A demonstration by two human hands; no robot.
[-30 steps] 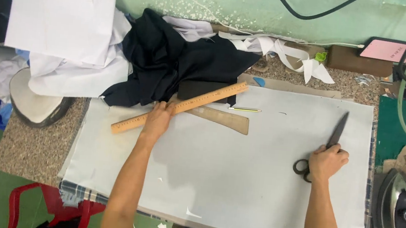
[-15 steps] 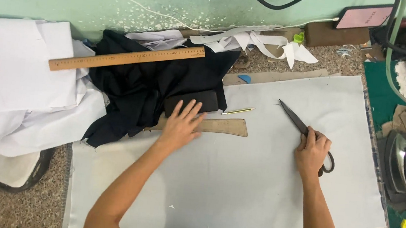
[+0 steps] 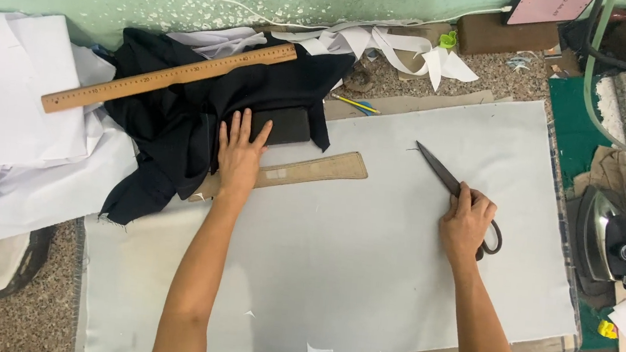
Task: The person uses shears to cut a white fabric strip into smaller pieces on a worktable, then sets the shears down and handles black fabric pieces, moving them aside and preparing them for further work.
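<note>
Hands: two bare hands, both the person's own.
Right hand (image 3: 467, 228): curled closed around the dark handles of one pair of scissors (image 3: 455, 193), whose long dark blades lie shut and flat, pointing up and to the left.
Left hand (image 3: 240, 154): open flat with fingers spread, gripping nothing; the palm presses on one tan curved pattern piece (image 3: 306, 171) and the fingertips reach the black fabric (image 3: 180, 121).
Grey sheet (image 3: 365, 273): one smooth pale rectangle covering most of the speckled stone table (image 3: 32, 310); scissors and pattern piece lie on it, well apart.
Black block (image 3: 281, 125): one dark rectangular thing, just beside the left fingertips, resting on the black fabric.
Black fabric: one crumpled heap, matte, left of centre.
Wooden ruler (image 3: 169, 78): one long straight rule lying slanted across the black fabric and white cloth.
White cloth (image 3: 11, 132): folded layers at the far left.
Iron (image 3: 616, 243): one, dark, at the right edge.
Scraps (image 3: 409, 51): white strips along the far wall.
</note>
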